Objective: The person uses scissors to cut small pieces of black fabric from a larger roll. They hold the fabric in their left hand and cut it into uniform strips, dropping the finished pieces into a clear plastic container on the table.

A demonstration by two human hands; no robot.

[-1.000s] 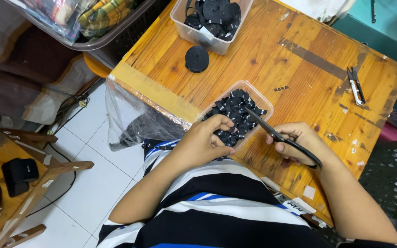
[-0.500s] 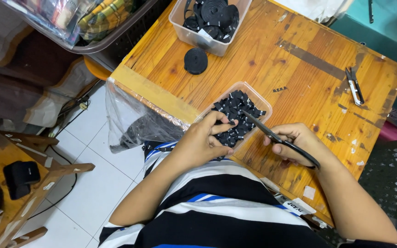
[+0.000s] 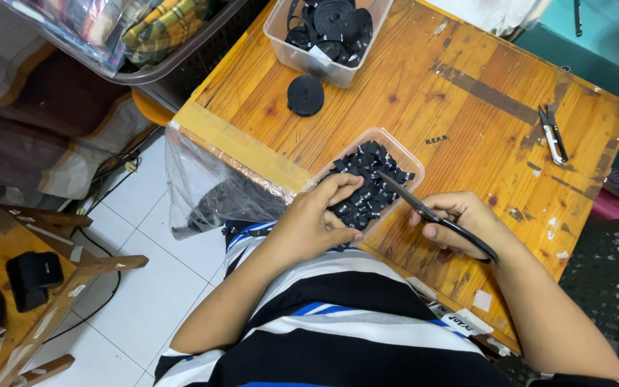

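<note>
Left hand (image 3: 317, 218): fingers pinching cut black pieces (image 3: 367, 188) in tray (image 3: 404, 152) | right hand (image 3: 460, 222): clamped on scissors (image 3: 435, 215), blades toward 10 o'clock | hold tips clear of left fingers.

Orange-brown wooden table (image 3: 424, 93), black cut strap pieces (image 3: 368, 190) in clear plastic tub (image 3: 402, 154), black-handled scissors (image 3: 438, 218), black-white-blue striped shirt (image 3: 324, 322)

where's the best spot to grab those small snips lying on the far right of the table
Take the small snips across the white handle end, which lies nearer the person, coming straight down from above. They lie flat on the wooden table with bare wood all round, and the dark blade tips point away, so a grip at the handle stays off them.
</note>
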